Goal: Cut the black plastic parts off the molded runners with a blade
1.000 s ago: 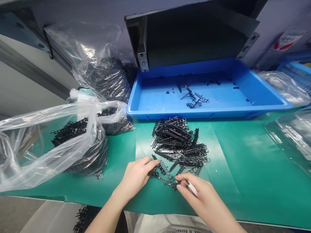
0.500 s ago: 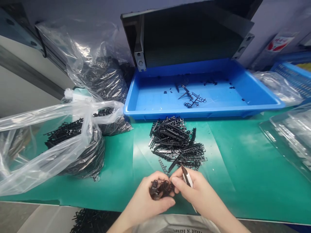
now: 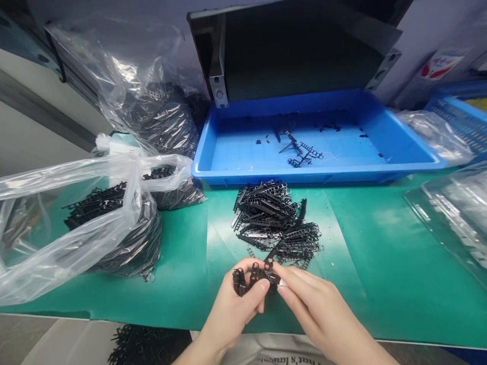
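My left hand (image 3: 234,309) is curled around a bunch of small black plastic parts (image 3: 239,281), with the thumb pressing them from the near side. Against this bunch, my right hand (image 3: 317,299) pinches a slim pointed tool (image 3: 282,283) between thumb and fingers. Only a bit of its white body and a dark tip show; the fingers cover the rest. The tip lies at the parts in my left hand, and whether it touches them I cannot tell. Just beyond both hands is a loose pile of black plastic strips with rings (image 3: 272,213) on a clear sheet (image 3: 335,228).
Behind the pile stands a shallow blue tray (image 3: 319,177) holding a few black pieces. To the left are open plastic bags (image 3: 129,253) of black parts. A clear plastic tray (image 3: 429,213) sits at the right. A dark panel (image 3: 304,56) overhangs the blue tray.
My right hand has turned and brought the tool from upright against the palm down to the parts. My left hand has risen slightly, and its thumb now presses over the bunch.
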